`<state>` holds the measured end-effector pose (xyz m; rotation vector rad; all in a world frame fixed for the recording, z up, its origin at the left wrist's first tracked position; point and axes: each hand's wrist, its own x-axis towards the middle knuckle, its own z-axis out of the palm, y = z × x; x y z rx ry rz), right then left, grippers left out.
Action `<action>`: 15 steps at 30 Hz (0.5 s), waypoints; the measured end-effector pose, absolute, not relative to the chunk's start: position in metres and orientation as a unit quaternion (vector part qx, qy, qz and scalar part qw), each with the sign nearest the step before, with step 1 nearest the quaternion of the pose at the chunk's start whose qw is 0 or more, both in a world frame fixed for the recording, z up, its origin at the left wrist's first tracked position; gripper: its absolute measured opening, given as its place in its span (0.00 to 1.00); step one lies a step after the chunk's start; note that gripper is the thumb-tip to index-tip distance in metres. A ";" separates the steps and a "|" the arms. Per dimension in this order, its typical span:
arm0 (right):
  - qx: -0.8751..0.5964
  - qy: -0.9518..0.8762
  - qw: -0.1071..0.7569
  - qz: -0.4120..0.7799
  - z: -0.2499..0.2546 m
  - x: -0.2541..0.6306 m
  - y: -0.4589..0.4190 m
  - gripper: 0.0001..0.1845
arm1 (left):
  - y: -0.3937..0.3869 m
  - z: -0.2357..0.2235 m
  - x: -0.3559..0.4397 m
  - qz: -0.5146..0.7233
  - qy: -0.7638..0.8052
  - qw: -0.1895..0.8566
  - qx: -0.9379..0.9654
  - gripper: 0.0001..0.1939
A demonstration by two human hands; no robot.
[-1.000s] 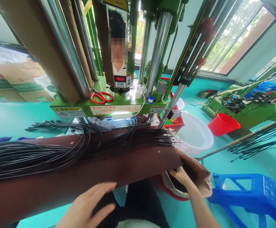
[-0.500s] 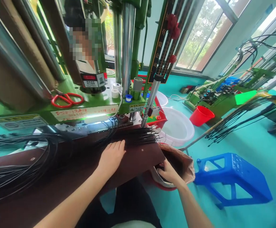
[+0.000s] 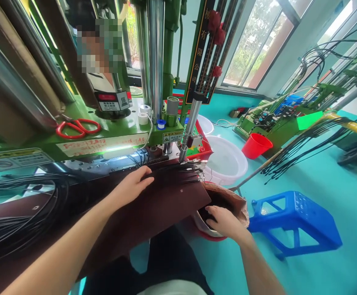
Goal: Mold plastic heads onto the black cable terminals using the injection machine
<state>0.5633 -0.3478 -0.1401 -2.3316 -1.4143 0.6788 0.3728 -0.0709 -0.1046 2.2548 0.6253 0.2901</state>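
Note:
My left hand (image 3: 134,183) is at the near side of a bundle of black cables (image 3: 169,170) lying along the brown board (image 3: 160,209). Its thumb and fingers are apart, the fingertips touching or close to the cables; I see nothing held between them. Pale or metallic ends of the cables reach the board's right end. My right hand (image 3: 226,222) hangs over the mouth of a paper-lined red bucket (image 3: 244,207), just off the board's right corner. Its fingers are bent but apart, with nothing visible in them. Dark contents fill the bucket's shadowed inside.
A green press (image 3: 117,135) with steel columns stands behind the board, red-handled scissors (image 3: 78,128) on its ledge. Coiled black cables (image 3: 21,221) lie left. A white tub (image 3: 227,159), red bucket (image 3: 257,145) and blue stool (image 3: 301,221) stand right. Another person is behind the press.
My left hand has moved left and back to the cables, thumb now spread from the fingers. My right hand has come away from the board's corner, over the bucket. The view has shifted slightly.

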 end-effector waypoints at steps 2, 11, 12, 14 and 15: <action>-0.770 -0.519 0.210 0.306 -0.126 0.553 -0.344 0.13 | -0.072 -0.094 0.364 0.120 0.233 0.445 0.856 0.11; -0.327 -0.256 0.723 0.552 -0.115 0.480 -0.264 0.25 | -0.142 -0.117 0.305 0.103 0.220 0.301 0.922 0.15; -0.306 -0.219 0.741 0.556 -0.113 0.476 -0.259 0.20 | -0.150 -0.128 0.290 0.123 0.219 0.269 0.930 0.15; -0.295 -0.181 0.753 0.560 -0.111 0.471 -0.254 0.14 | -0.162 -0.151 0.260 0.144 0.195 0.244 0.939 0.14; -0.297 -0.181 0.748 0.566 -0.112 0.469 -0.254 0.12 | -0.166 -0.162 0.247 0.146 0.187 0.247 0.939 0.13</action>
